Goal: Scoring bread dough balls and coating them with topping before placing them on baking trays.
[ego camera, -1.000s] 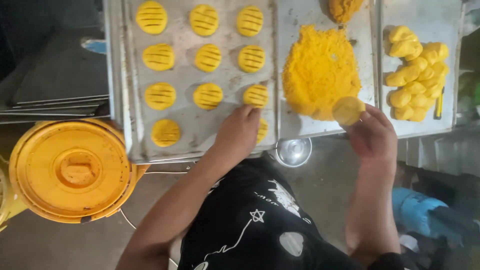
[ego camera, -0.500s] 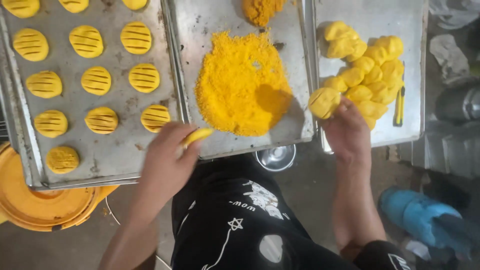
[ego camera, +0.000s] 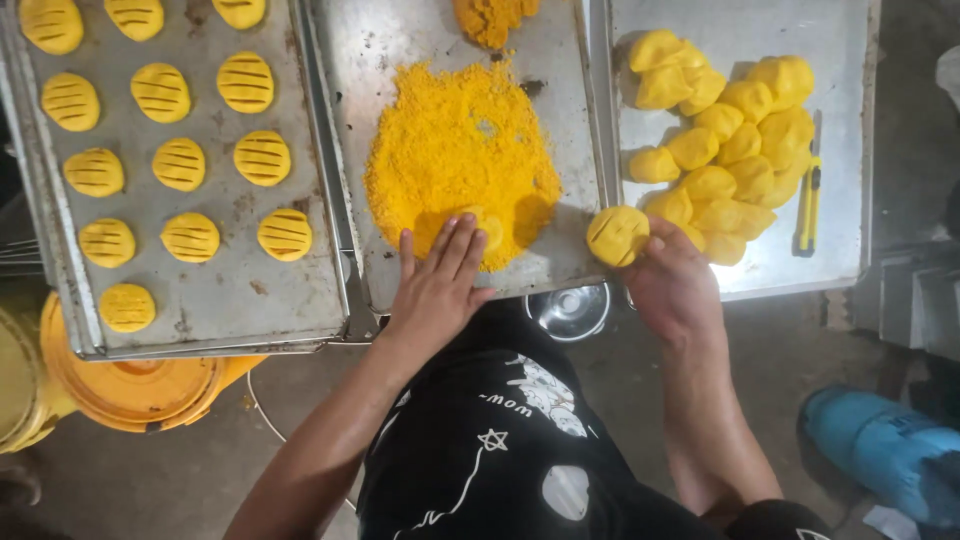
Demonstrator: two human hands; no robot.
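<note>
On the middle tray (ego camera: 560, 150), your left hand (ego camera: 440, 285) lies flat, fingers (ego camera: 455, 245) spread and straight, palm down on the near edge of the crumb heap (ego camera: 460, 165). Under the fingertips sits one flattened patty (ego camera: 490, 228), mostly sunk in the crumbs; only a pale yellow rounded bit shows past the middle fingers. The hand presses rather than grips: nothing is closed in it.

Your right hand (ego camera: 675, 285) is curled around a second piece, a dough disc (ego camera: 617, 235), held at the seam between the middle tray and the right tray (ego camera: 840, 150). Disc: round, smooth, matte yellow, with faint parallel grooves on its face. Thumb and fingertips pinch its right edge; the face stands clear of the palm, tilted toward you.

Materials. Crumb heap: coarse, granular, deeper orange-yellow than the dough, spread in a ragged oval. A smaller mound of crumbs (ego camera: 490, 15) sits at the tray's far edge. Trays: dull grey sheet metal, scuffed and stained.

Right tray: a pile of dough lumps (ego camera: 725, 130), irregular, soft-edged, smooth-skinned, touching one another. A yellow-handled cutter (ego camera: 808, 195) lies just beside the pile on the right.

Left tray (ego camera: 220, 290): scored patties (ego camera: 190, 165) in rows, oval, each ridged with dark lines, set apart from one another.

Below the trays: a small steel bowl (ego camera: 568, 310) between your hands, and an orange lidded bucket (ego camera: 140, 385) under the left tray.
</note>
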